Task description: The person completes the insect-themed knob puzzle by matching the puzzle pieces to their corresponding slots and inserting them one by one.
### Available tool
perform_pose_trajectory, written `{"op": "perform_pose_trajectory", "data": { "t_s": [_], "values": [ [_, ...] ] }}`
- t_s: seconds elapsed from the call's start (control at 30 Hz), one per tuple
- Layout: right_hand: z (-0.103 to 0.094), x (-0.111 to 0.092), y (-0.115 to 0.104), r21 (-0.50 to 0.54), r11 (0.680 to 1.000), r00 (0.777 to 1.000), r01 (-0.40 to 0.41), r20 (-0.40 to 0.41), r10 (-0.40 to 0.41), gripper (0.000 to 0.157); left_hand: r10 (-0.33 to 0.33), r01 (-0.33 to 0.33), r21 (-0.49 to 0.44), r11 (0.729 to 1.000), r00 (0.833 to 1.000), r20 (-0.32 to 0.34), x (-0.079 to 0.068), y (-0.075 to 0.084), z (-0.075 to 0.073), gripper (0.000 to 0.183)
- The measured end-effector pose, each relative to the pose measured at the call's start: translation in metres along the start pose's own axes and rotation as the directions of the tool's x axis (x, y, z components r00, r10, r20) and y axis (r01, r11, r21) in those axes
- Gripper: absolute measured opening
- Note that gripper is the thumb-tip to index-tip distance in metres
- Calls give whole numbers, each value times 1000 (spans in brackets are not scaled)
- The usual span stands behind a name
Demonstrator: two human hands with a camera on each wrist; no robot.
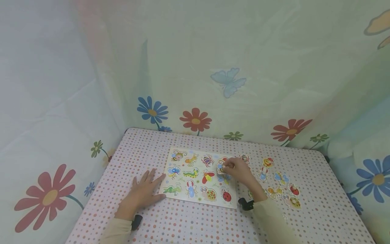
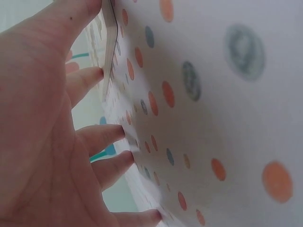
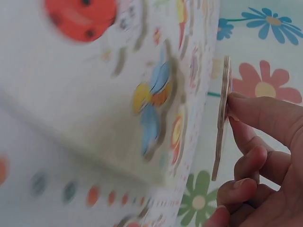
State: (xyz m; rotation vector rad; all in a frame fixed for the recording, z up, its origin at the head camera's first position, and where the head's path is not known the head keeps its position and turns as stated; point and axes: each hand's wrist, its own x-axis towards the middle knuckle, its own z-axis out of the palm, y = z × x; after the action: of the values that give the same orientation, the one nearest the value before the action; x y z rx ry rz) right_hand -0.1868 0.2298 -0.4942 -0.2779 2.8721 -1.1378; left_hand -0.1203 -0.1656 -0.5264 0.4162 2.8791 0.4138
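Observation:
An insect puzzle board [image 1: 182, 174] lies on the dotted table, printed with rows of bugs. My right hand [image 1: 240, 171] pinches a thin puzzle piece [image 1: 219, 167] between thumb and fingers over the board's right part. Edge-on in the right wrist view, that piece [image 3: 221, 123] stands upright, apart from the board surface; its picture is mostly hidden there. Beneath it shows a blue-winged insect [image 3: 150, 104] on the board. My left hand [image 1: 142, 191] rests spread at the board's left edge, its fingertips on the tablecloth and its thumb [image 2: 80, 19] against the board's edge.
Several loose insect pieces lie right of the board, among them a ladybird [image 1: 294, 189], an ant-like one [image 1: 275, 192] and a snail [image 1: 293, 202]. Flower-printed cloth walls [image 1: 189, 84] stand behind and beside the table [image 1: 182, 223].

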Motion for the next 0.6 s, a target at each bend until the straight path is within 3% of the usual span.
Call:
{"op": "perform_pose_trajectory", "data": {
  "t_s": [0.3,0.6],
  "values": [
    [26,35,-37,37,999,999,35,34,-36,11,-3,2,-4,1000,1000,-6,0,0,0,79],
    [63,69,-75,107,994,999,13,39,-18,11,0,0,2,1000,1000,-5,1,-2,1,80]
  ]
}}
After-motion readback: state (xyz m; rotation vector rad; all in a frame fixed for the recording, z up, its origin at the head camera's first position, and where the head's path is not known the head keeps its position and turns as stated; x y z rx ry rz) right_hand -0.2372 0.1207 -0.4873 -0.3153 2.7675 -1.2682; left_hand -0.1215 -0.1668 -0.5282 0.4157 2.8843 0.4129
